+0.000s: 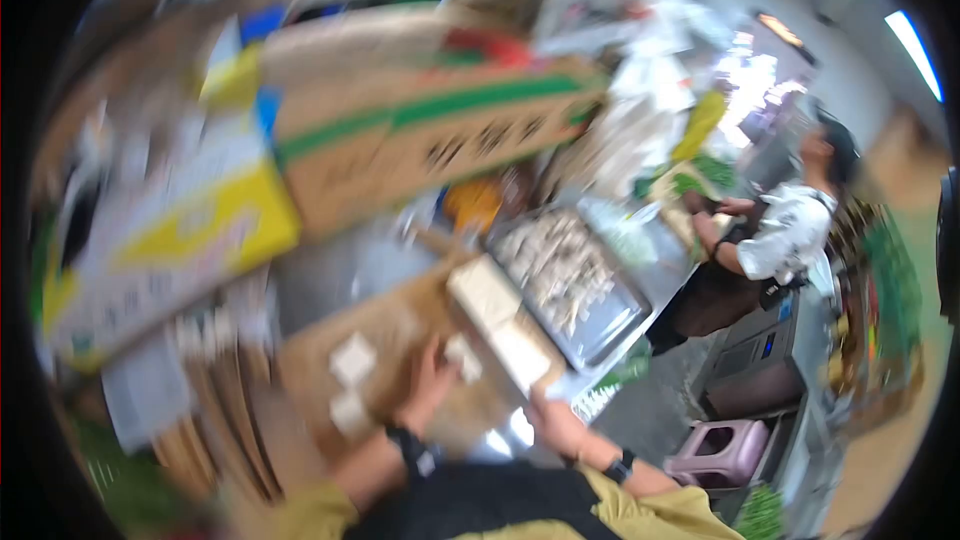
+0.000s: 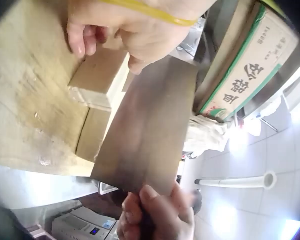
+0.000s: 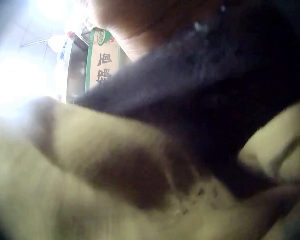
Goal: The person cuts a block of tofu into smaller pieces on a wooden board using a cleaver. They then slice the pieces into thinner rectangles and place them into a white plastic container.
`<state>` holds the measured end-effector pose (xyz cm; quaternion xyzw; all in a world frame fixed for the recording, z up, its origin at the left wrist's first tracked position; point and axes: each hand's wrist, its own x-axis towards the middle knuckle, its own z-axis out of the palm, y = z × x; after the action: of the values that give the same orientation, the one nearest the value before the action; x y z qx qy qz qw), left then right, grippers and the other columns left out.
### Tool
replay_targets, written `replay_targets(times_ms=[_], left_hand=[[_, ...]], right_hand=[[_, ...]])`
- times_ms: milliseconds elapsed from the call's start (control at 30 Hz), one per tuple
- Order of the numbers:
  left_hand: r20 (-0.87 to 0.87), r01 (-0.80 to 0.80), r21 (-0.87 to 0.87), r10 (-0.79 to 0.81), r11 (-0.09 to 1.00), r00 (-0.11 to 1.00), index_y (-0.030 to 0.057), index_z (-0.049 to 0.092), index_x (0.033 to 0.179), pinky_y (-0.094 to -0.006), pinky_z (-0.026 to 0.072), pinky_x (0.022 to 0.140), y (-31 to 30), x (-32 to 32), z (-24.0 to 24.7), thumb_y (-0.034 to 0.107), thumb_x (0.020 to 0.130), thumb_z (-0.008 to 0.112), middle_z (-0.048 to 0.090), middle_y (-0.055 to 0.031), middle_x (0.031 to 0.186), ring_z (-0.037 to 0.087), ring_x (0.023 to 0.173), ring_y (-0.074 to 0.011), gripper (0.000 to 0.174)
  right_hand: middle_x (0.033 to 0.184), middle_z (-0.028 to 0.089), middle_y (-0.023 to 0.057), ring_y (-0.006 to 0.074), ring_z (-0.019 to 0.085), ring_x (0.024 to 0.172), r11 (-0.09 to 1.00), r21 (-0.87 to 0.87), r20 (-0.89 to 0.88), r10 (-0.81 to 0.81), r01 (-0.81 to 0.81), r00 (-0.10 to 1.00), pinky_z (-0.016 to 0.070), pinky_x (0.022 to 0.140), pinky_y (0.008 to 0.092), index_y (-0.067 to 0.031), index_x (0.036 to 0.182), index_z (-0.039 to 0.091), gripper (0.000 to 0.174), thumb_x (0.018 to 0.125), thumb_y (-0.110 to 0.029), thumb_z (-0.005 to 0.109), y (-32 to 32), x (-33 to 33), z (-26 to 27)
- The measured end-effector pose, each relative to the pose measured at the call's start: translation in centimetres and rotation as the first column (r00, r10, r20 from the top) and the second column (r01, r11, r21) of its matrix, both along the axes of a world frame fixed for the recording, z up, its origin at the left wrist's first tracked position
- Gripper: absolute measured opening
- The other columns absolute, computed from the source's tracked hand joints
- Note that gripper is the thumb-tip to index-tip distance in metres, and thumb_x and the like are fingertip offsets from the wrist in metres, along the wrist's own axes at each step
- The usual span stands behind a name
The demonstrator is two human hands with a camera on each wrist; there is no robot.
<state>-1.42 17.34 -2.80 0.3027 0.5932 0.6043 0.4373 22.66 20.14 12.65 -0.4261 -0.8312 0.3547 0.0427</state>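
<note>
My left hand [image 2: 125,30] bends its fingers and thumb around a pale block of tofu [image 2: 97,75] on the wooden cutting board [image 2: 30,100]. In the head view this hand [image 1: 432,385] is beside a small white piece [image 1: 462,358]. My right hand [image 2: 155,212] grips the handle of a cleaver [image 2: 150,120]. Its broad blade stands right by the block and hides part of it. Two more white tofu pieces [image 1: 352,360] lie left of the left hand. The right wrist view is blurred; a dark shape, pale fingers and a carton show.
Long pale slabs [image 1: 485,292] lie along the board's right side, next to a metal tray [image 1: 600,340] of pale pieces. Cartons [image 1: 430,145] stand behind the board. Another person [image 1: 790,230] works with greens at the right. A pink stool [image 1: 720,450] stands on the floor.
</note>
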Motion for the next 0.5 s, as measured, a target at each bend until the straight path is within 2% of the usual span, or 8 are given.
replay_targets(times_ms=[33,133,167,200,233,300,433,500], left_hand=[[-0.307,0.079,-0.154,-0.124,0.985,0.944,-0.0024,0.046,0.134,-0.0318,0.0515,0.082,0.3,-0.1,3.3,0.015,0.083,0.071,0.063,-0.0119,0.111,0.060,0.098,-0.0172,0.059],[0.062,0.016,0.024,-0.018,1.000,0.998,-0.0015,0.052,0.119,-0.0326,0.0511,0.083,0.4,0.9,1.6,0.005,0.084,0.069,0.063,-0.0101,0.107,0.061,0.096,-0.0169,0.041],[0.076,0.047,0.027,-0.049,0.999,0.996,0.0001,0.051,0.121,-0.0317,0.0506,0.084,1.2,0.6,-0.3,0.009,0.086,0.067,0.062,-0.0083,0.109,0.061,0.093,-0.0168,0.040],[0.119,0.062,0.000,-0.061,0.998,0.991,0.0037,0.046,0.127,-0.0334,0.0507,0.085,1.5,0.4,-0.5,0.005,0.087,0.061,0.061,-0.0081,0.112,0.060,0.101,-0.0196,0.042],[0.152,0.170,-0.167,-0.145,0.971,0.978,0.0075,0.044,0.138,-0.0368,0.0480,0.088,1.0,0.3,3.1,0.029,0.087,0.070,0.051,-0.0086,0.127,0.050,0.113,-0.0226,0.061],[0.115,0.199,-0.227,-0.177,0.953,0.978,0.0074,0.044,0.138,-0.0367,0.0481,0.088,1.5,0.4,4.9,0.029,0.087,0.069,0.051,-0.0086,0.126,0.050,0.113,-0.0226,0.060],[0.035,0.155,-0.234,-0.151,0.960,0.988,0.0073,0.044,0.137,-0.0366,0.0484,0.087,3.8,0.9,6.4,0.030,0.088,0.068,0.052,-0.0085,0.125,0.051,0.112,-0.0226,0.059],[-0.005,0.126,-0.248,-0.131,0.960,0.991,0.0072,0.045,0.137,-0.0365,0.0485,0.087,5.0,1.5,7.2,0.030,0.088,0.068,0.052,-0.0085,0.125,0.051,0.111,-0.0226,0.058]], right_hand=[[0.076,0.061,0.0301,0.0482,0.060,0.075,1.000,-0.009,-0.020,-0.012,0.012,1.000,0.0474,0.065,0.0547,-0.0032,0.106,0.048,0.027,0.094,-0.027,0.049,-0.5,0.3,1.1],[0.081,0.064,0.0253,0.0442,0.062,0.076,0.997,0.058,-0.015,-0.058,0.059,0.998,0.0498,0.067,0.0529,-0.0046,0.112,0.046,0.031,0.095,-0.031,0.045,-1.1,2.8,-0.8],[0.082,0.063,0.0256,0.0454,0.061,0.076,0.997,0.052,-0.011,-0.050,0.050,0.999,0.0497,0.068,0.0529,-0.0042,0.109,0.047,0.031,0.095,-0.031,0.044,-0.6,3.9,-1.6],[0.089,0.066,0.0233,0.0387,0.066,0.082,0.998,0.039,0.066,-0.051,0.049,0.997,0.0518,0.074,0.0465,-0.0028,0.112,0.051,0.032,0.095,-0.030,0.048,0.1,4.8,-0.7],[0.081,0.063,0.0256,0.0434,0.062,0.075,0.986,0.109,-0.036,-0.122,0.126,0.992,0.0495,0.064,0.0487,-0.0051,0.111,0.053,0.030,0.093,-0.029,0.051,-0.2,5.3,-0.9],[0.081,0.063,0.0230,0.0428,0.061,0.074,0.971,0.124,-0.196,-0.176,0.202,0.965,0.0489,0.064,0.0495,-0.0085,0.106,0.056,0.022,0.093,-0.026,0.052,0.1,6.4,-0.8],[0.088,0.064,0.0241,0.0434,0.062,0.078,0.979,0.044,-0.392,-0.168,0.201,0.905,0.0503,0.067,0.0472,-0.0089,0.117,0.056,0.028,0.094,-0.024,0.051,3.0,8.8,-4.1],[0.092,0.063,0.0251,0.0397,0.063,0.082,0.989,-0.042,-0.378,-0.150,0.145,0.914,0.0510,0.072,0.0440,-0.0083,0.122,0.056,0.033,0.094,-0.026,0.052,3.7,10.0,-3.2]])
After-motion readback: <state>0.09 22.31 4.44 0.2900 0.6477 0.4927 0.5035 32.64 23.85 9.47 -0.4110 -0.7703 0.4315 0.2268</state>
